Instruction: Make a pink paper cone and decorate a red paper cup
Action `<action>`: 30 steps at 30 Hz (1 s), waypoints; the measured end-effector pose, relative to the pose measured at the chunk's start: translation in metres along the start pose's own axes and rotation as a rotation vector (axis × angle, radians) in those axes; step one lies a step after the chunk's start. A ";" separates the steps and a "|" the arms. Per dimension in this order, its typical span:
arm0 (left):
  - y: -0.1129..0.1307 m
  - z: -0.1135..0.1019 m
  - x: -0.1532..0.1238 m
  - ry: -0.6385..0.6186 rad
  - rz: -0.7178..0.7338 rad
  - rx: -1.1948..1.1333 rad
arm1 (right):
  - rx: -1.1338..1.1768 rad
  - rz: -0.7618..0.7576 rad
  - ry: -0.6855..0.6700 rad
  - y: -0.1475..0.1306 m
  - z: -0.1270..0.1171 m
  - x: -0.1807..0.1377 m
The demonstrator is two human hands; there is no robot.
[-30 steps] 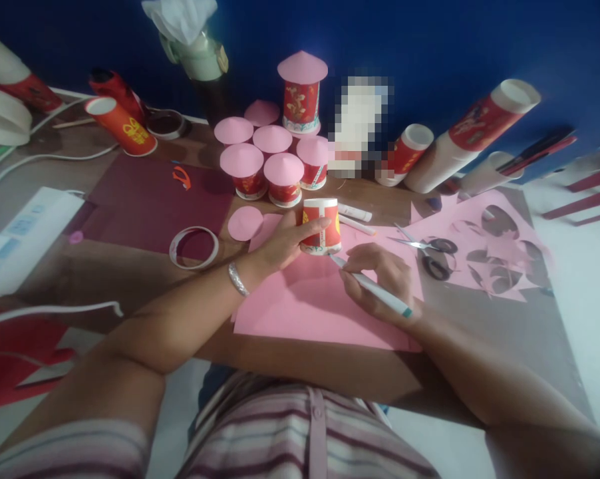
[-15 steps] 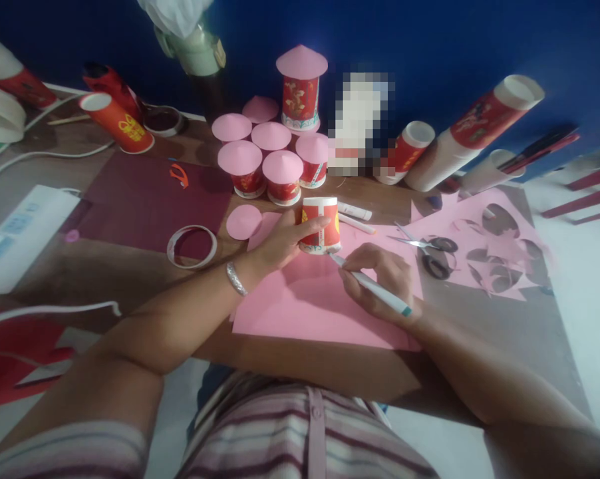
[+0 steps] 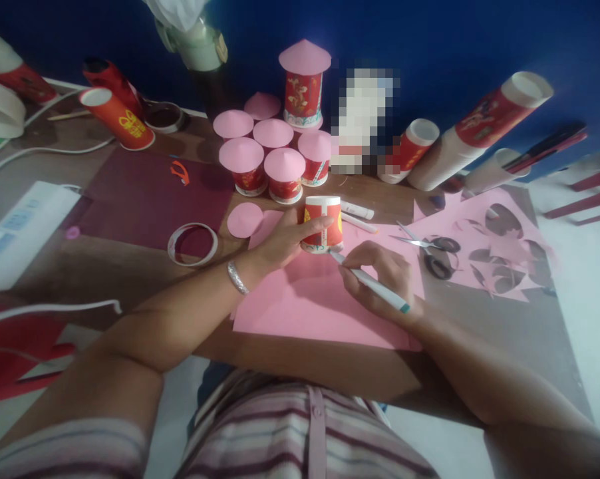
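My left hand (image 3: 287, 238) is closed around a red paper cup (image 3: 332, 227) with a white base band that carries green pen marks. Between the fingers of my right hand (image 3: 384, 276) is a white marker with a green end (image 3: 380, 289), its tip at the cup's lower edge. Both hands are above sheets of pink paper (image 3: 300, 313). Just beyond the cup lie a white capped tube (image 3: 357, 210) and an orange-tipped marker (image 3: 360, 223). A loose pink paper cone (image 3: 245, 220) rests left of the cup.
Several red cups with pink cone tops (image 3: 284, 166) stand behind. Black-handled scissors (image 3: 437, 256) lie right, by cut pink scraps (image 3: 504, 233). A tape roll (image 3: 193, 244) and orange clip-like item (image 3: 179, 171) are left. Cup stacks (image 3: 479, 130) and a pen cup (image 3: 497, 171) stand back right.
The marker tip has shifted slightly left along the cup's lower edge, where more green marking shows. Both hands keep their holds; the view has shifted a little.
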State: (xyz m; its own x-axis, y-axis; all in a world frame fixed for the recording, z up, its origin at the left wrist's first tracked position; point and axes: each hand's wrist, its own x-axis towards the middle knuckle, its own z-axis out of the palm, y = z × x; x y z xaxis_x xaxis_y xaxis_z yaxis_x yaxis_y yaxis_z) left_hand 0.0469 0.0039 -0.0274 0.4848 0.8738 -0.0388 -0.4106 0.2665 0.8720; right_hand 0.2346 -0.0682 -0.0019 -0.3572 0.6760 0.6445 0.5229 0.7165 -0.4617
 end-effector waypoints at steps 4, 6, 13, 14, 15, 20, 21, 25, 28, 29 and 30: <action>0.001 0.001 -0.001 -0.013 0.004 0.000 | -0.012 0.004 -0.007 0.000 0.000 0.001; 0.001 0.001 -0.001 -0.018 0.002 0.000 | -0.017 -0.002 -0.009 -0.001 0.000 0.001; 0.000 -0.002 0.000 -0.029 0.003 0.026 | 0.000 -0.006 -0.024 -0.002 -0.002 0.003; 0.000 -0.002 0.000 -0.024 0.001 0.030 | 0.003 -0.006 -0.025 -0.002 -0.002 0.003; -0.001 -0.002 0.000 -0.026 -0.003 0.036 | 0.006 -0.004 -0.024 -0.002 -0.002 0.003; 0.000 -0.001 -0.001 -0.037 0.000 0.038 | 0.015 -0.005 -0.019 -0.001 -0.001 0.002; 0.000 -0.001 -0.001 -0.036 -0.003 0.036 | 0.014 -0.005 -0.020 -0.001 -0.001 0.001; 0.000 -0.001 -0.001 -0.044 0.002 0.019 | 0.016 -0.009 -0.024 -0.001 -0.001 0.001; -0.001 -0.002 -0.001 -0.044 0.007 0.013 | 0.014 -0.012 -0.026 0.000 -0.001 0.001; -0.002 -0.003 -0.001 -0.041 0.009 0.012 | 0.011 -0.013 -0.026 0.000 -0.001 0.001; -0.002 -0.003 0.000 -0.039 0.009 0.012 | 0.010 -0.016 -0.027 0.000 -0.002 0.001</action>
State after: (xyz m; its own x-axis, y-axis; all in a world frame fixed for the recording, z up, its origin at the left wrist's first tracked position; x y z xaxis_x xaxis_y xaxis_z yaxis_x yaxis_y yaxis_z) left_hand 0.0453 0.0044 -0.0309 0.5111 0.8595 -0.0115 -0.4062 0.2533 0.8780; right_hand 0.2351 -0.0678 0.0001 -0.3865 0.6686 0.6352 0.5096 0.7289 -0.4572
